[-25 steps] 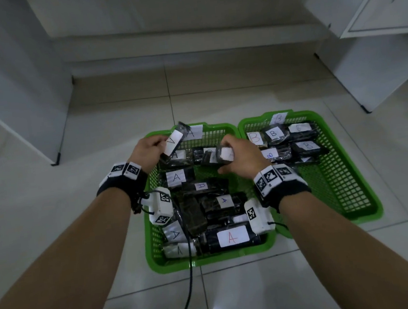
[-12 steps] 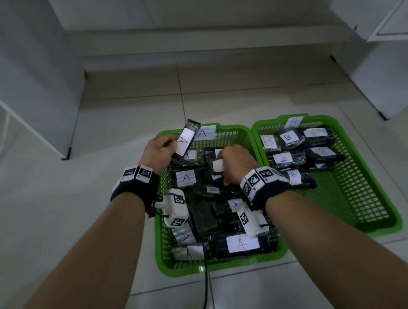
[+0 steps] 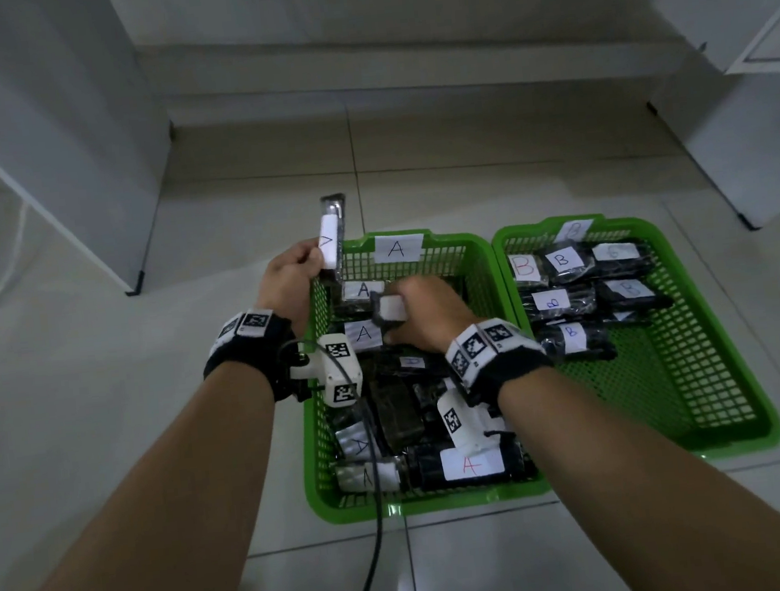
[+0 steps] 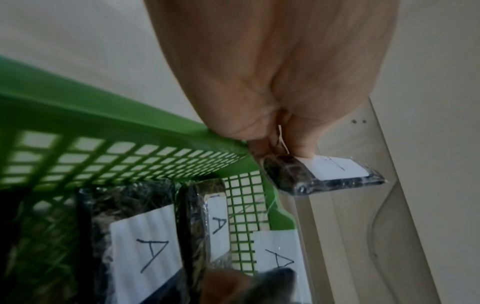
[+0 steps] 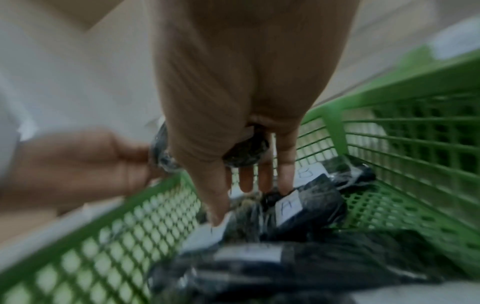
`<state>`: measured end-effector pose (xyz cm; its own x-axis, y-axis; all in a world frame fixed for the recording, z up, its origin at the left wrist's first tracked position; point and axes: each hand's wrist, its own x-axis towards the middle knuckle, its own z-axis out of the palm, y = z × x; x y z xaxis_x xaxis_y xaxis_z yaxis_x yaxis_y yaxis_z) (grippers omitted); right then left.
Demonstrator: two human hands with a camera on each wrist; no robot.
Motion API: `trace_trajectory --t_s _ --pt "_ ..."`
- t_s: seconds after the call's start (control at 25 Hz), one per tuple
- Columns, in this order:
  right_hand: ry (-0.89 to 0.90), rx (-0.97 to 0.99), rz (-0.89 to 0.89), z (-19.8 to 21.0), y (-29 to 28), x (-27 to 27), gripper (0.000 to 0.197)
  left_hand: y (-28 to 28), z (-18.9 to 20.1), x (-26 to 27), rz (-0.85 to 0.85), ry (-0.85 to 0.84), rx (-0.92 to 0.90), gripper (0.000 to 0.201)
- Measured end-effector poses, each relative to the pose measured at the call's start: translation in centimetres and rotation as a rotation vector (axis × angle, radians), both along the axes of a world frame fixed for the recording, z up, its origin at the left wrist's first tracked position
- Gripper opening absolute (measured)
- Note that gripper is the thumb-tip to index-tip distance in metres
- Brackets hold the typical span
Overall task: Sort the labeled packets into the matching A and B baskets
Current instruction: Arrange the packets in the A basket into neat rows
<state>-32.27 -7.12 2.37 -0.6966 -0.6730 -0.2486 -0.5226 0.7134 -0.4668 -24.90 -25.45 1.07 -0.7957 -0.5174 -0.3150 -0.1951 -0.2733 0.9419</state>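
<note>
Two green mesh baskets stand side by side on the floor. Basket A on the left bears an A tag and holds several dark packets with A labels. Basket B on the right holds several B packets. My left hand pinches an A-labelled packet upright over basket A's far left corner; the same packet shows in the left wrist view. My right hand is inside basket A and grips a packet whose label I cannot read; that packet sits under the palm in the blurred right wrist view.
White cabinets stand at the left and at the right, with a low step behind the baskets. A black cable hangs from my left wrist over basket A's front. Pale floor tiles lie all around.
My left hand has tipped its A packet more upright at the basket's far left corner. My right hand has moved left inside basket A with its packet.
</note>
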Motion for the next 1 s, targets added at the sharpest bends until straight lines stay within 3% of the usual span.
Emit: trace_trajectory --t_s 0.2,0.36,0.48,0.64,0.72,0.88,1.0 --pt "0.064 0.119 0.109 -1.2 -1.7 0.3 0.050 0.2 0.1 0.1 0.036 0.003 -0.028 0.026" --pt "0.043 0.075 -0.013 -0.7 -1.4 -0.1 0.046 0.3 0.3 0.1 -0.022 -0.030 -0.132 0.027" --pt "-0.162 -0.012 -0.240 1.4 0.9 -1.5 0.048 0.4 0.2 0.1 -0.107 -0.056 -0.295 0.028" --pt "-0.478 -0.158 -0.458 4.8 5.8 -3.5 0.069 0.8 0.0 -0.3 -0.191 -0.068 -0.402 0.026" --pt "-0.591 -0.228 -0.492 5.4 7.0 -4.2 0.051 0.8 0.2 -0.5 -0.203 -0.092 -0.400 0.026" --pt "-0.506 -0.137 -0.479 5.2 7.5 -3.5 0.024 1.0 0.3 -0.9 -0.223 -0.158 -0.380 0.023" --pt "-0.165 0.024 -0.384 4.4 7.2 -2.9 0.027 1.2 0.0 -1.0 -0.224 -0.207 -0.394 0.023"
